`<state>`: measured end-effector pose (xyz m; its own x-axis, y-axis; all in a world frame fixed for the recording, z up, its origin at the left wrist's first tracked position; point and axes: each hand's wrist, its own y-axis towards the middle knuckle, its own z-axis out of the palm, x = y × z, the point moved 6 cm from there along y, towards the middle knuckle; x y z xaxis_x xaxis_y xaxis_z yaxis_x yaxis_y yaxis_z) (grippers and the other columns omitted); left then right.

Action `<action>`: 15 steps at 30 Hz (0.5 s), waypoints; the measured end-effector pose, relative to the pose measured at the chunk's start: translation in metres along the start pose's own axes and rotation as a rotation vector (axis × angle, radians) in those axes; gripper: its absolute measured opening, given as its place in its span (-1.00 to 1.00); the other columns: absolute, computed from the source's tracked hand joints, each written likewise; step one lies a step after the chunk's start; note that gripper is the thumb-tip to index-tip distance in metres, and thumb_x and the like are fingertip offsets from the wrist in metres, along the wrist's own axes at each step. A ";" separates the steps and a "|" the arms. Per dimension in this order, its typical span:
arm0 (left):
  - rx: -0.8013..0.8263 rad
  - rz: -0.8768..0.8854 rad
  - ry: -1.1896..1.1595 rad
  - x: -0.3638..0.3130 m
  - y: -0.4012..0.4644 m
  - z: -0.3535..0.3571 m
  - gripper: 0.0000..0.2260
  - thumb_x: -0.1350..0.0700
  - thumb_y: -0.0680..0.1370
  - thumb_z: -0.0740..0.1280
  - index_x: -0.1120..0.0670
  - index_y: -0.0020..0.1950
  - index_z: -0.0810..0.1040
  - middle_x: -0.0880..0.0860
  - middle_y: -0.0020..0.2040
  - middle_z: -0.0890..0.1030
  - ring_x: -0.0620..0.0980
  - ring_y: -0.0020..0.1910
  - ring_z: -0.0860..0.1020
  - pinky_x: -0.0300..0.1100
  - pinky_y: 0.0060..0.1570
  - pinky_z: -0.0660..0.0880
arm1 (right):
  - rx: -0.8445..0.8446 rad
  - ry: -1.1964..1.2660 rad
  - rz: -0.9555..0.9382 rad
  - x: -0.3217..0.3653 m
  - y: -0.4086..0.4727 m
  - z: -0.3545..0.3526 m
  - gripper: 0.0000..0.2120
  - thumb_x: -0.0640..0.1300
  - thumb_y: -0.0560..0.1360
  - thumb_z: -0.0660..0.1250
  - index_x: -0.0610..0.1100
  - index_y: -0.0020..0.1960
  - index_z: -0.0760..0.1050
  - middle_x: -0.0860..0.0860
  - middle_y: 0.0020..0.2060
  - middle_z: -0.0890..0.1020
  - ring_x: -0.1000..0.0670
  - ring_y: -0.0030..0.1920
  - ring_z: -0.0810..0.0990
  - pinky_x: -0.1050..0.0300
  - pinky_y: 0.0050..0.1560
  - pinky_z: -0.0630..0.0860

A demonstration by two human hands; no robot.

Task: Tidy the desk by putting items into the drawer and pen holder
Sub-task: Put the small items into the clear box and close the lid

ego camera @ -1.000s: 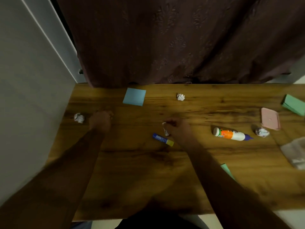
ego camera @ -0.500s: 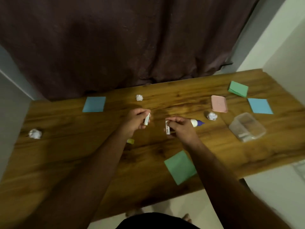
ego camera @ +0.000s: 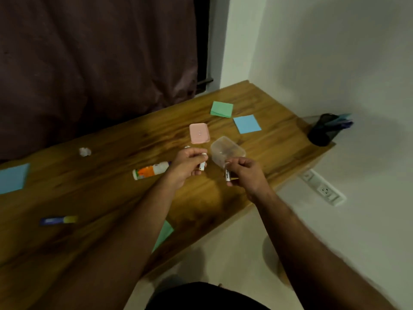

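Observation:
My left hand grips a small white cylinder, upright, above the wooden desk. My right hand pinches a second small white cylinder with dark lettering, just in front of a clear plastic box. A black mesh pen holder with pens stands at the desk's far right corner. A white glue bottle with an orange label lies left of my left hand. A blue and yellow glue stick lies further left.
A pink lid lies behind the box. Green notes and blue notes sit at the back right, another blue note at far left, a green sheet near the front edge. A crumpled paper ball lies behind. Wall sockets are under the desk's right end.
The view has swung right, bringing the pen holder and right wall into sight. Both hands, each holding a white cylinder, have moved right toward the clear box.

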<state>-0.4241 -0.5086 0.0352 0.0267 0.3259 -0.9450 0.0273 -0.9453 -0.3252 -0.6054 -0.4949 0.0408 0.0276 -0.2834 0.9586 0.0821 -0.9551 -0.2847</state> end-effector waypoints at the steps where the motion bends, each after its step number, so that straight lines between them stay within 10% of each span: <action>1: 0.012 0.014 0.038 -0.005 0.006 0.012 -0.81 0.22 0.54 0.37 0.10 0.15 0.59 0.05 -0.09 0.64 -0.11 -0.22 0.58 -0.31 -0.40 0.49 | -0.019 0.020 0.002 -0.001 0.000 -0.014 -0.85 -0.25 0.54 0.33 -0.34 0.02 0.57 -0.15 -0.25 0.56 -0.03 -0.29 0.56 0.11 -0.37 0.56; 15: -0.031 0.270 1.242 -0.043 0.101 0.103 -0.88 0.11 0.44 0.48 -0.01 -0.04 0.64 0.00 -0.09 0.65 0.01 -0.12 0.58 -0.14 -0.23 0.52 | -0.135 0.036 0.008 0.017 0.041 -0.094 -0.90 -0.23 0.54 0.34 -0.25 0.00 0.60 -0.14 -0.25 0.62 -0.01 -0.30 0.60 0.10 -0.31 0.60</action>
<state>-0.5252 -0.6197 0.0391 0.9493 -0.0636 -0.3078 -0.1022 -0.9885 -0.1111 -0.6954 -0.5469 0.0454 -0.0081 -0.2912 0.9566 -0.0526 -0.9552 -0.2912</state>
